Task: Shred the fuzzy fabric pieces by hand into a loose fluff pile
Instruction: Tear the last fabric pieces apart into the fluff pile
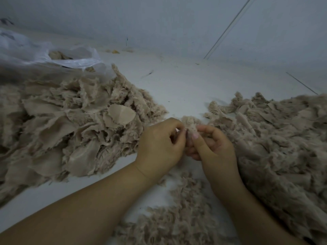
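Observation:
A small beige fuzzy fabric piece (190,123) is held up between both hands at the centre. My left hand (160,146) pinches its left side with curled fingers. My right hand (215,147) pinches its right side between thumb and fingers. A large heap of beige fabric pieces (70,124), many showing their smooth backing, lies on the left. A heap of looser fluffy material (283,147) spreads along the right. Shredded fluff (180,209) lies on the white floor below my hands.
A clear plastic bag (44,55) with more beige pieces inside lies at the back left. White floor (185,82) runs to a pale wall behind. A thin dark line (228,28) slants up the wall at the right.

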